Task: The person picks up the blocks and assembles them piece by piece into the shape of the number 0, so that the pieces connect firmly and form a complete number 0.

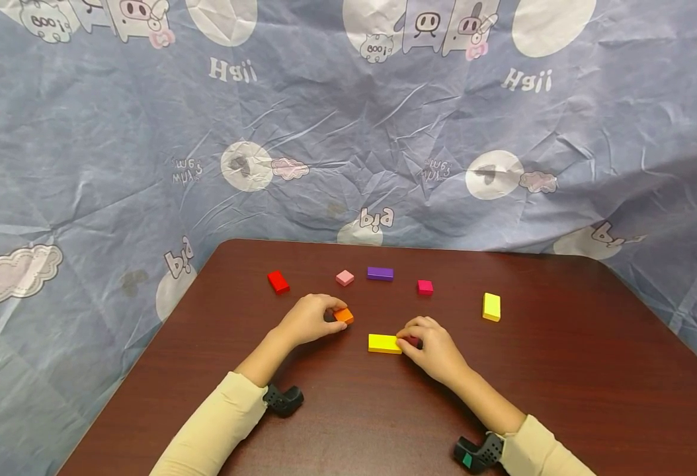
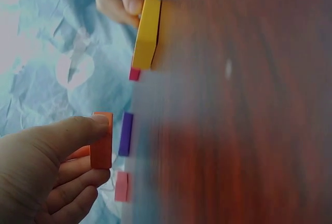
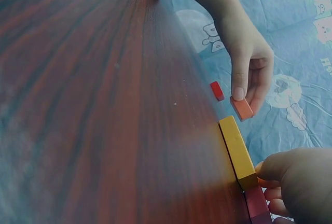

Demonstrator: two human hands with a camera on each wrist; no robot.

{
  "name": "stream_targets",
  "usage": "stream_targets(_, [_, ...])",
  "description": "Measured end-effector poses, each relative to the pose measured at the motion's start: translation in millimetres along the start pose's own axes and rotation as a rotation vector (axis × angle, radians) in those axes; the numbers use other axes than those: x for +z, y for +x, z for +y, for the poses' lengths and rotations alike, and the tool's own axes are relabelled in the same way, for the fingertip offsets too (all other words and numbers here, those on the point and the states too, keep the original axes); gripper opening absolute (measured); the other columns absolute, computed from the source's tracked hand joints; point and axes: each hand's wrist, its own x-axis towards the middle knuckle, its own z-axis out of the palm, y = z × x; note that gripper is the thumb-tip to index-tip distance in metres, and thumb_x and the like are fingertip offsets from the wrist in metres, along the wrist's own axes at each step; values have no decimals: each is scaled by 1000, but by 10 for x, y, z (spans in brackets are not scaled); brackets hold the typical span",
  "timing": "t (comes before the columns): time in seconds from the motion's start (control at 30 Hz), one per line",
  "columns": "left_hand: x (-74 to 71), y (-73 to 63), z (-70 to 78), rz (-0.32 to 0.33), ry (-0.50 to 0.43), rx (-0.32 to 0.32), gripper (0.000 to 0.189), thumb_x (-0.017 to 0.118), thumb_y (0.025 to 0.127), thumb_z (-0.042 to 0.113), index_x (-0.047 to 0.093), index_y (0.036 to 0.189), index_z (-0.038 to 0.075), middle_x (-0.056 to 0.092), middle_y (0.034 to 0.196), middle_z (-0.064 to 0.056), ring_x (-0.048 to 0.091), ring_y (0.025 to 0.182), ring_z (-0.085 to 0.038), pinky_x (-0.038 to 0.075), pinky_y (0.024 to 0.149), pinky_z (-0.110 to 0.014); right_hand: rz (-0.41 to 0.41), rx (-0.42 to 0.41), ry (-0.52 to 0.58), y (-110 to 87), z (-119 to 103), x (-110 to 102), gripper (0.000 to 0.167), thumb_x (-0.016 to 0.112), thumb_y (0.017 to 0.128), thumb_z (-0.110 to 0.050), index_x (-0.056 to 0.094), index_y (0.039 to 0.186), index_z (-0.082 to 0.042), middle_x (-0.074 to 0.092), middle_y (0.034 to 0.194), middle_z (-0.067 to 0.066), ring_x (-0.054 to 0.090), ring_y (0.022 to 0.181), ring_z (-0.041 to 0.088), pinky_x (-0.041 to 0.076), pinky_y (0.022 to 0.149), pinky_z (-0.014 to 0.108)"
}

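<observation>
Blocks, total: eight on one table (image 1: 348, 423), spread across the middle of the frame.
Far left, sleeve: one of two cream sleeves (image 1: 214, 423), lower left of the frame; the other enters at lower right.
Red block: one (image 1: 278, 282), left of centre, lying slantwise above the left hand.
Left-hand device: one of two black wrist devices (image 1: 283, 400), bottom left of centre; its twin sits at the bottom right.
Left hand: one (image 1: 309, 319), left of centre; thumb and fingers pinch the orange block.
Orange block: one (image 1: 344, 316), near the centre, between the left thumb and fingers.
Pink block: one (image 1: 345, 277), upper centre of the tabletop, set cornerwise.
Purple block: one (image 1: 381, 274), just right of the pink one, lying lengthwise across.
Long yellow block: one (image 1: 383, 344), centre of the frame, lying lengthwise across, its right end at the right fingertips.
Dark red block: one (image 3: 257, 204), mostly hidden in the head view, against the long yellow block's right end.
Magenta block: one (image 1: 424, 287), above the right hand.
Right hand: one (image 1: 434, 347), right of centre; thumb and fingers curl about the dark red block; whether they pinch the yellow too, I cannot tell.
Pale yellow block: one (image 1: 491, 307), farthest right.
Behind: one printed blue-grey cloth (image 1: 325, 112), filling the upper frame.
</observation>
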Motion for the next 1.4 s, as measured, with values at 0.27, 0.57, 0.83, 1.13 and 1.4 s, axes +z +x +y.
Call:
stream_targets(0.27, [84, 2, 134, -38, 28, 37, 34, 78, 83, 25, 72, 112, 7, 70, 102, -1, 60, 86, -14, 50, 84, -32, -3, 1, -3, 4, -4, -6, 8, 79, 81, -9, 75, 86, -14, 62, 89, -6, 53, 85, 12, 50, 73, 31])
stream_targets(0.57, [173, -9, 213, -73, 60, 70, 34, 77, 84, 26, 71, 112, 7, 70, 100, -1, 60, 83, -12, 50, 79, -30, -2, 7, -2, 4, 4, 5, 9, 79, 81, -9, 75, 86, -15, 62, 88, -7, 53, 85, 11, 50, 73, 31])
stream_targets(0.83, [257, -14, 209, -59, 76, 82, 34, 77, 84, 26, 71, 111, 7, 70, 100, -2, 60, 84, -11, 51, 81, -29, 3, 5, -4, 2, 8, 9, 9, 79, 81, -8, 75, 86, -15, 62, 88, -7, 53, 84, 11, 50, 73, 31])
stream_targets(1.13, [259, -23, 229, -60, 79, 80, 36, 76, 84, 30, 71, 113, 8, 68, 102, 0, 60, 87, -12, 50, 84, -30, 11, -6, -14, 2, 19, 26, 8, 79, 80, -10, 76, 86, -14, 62, 88, -7, 53, 84, 11, 50, 73, 32])
stream_targets(1.4, [297, -27, 390, 29, 93, 204, 26, 74, 87, 26, 74, 106, 9, 69, 102, 0, 63, 96, -17, 50, 87, -31, 3, 5, -18, 1, 18, 19, 8, 80, 80, -10, 76, 87, -13, 63, 89, -7, 54, 85, 12, 51, 74, 33])
